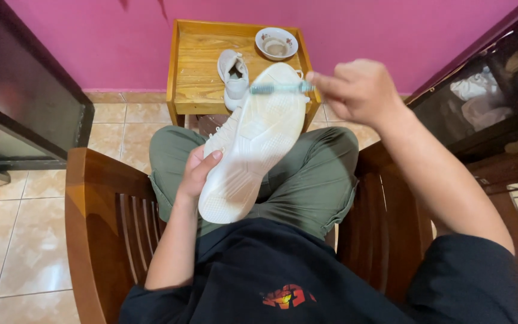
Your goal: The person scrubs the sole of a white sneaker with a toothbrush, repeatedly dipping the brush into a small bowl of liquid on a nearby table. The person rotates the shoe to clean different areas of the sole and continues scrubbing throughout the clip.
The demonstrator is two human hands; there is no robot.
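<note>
Keep the white rubber-soled sneaker (253, 141) sole-up over your lap. Your left hand (196, 174) grips its side edge. Your right hand (358, 90), raised with the forearm angled inward, pinches a blurred pale-blue toothbrush (280, 87) at the toe end. Work bristles flat across the tread. 1 matching sneaker (233, 75) rests on the small wooden table (196, 90).

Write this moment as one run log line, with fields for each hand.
left hand: holds white shoe sole up | right hand: holds toothbrush on sole's toe end | small table: second shoe, bowl
</note>
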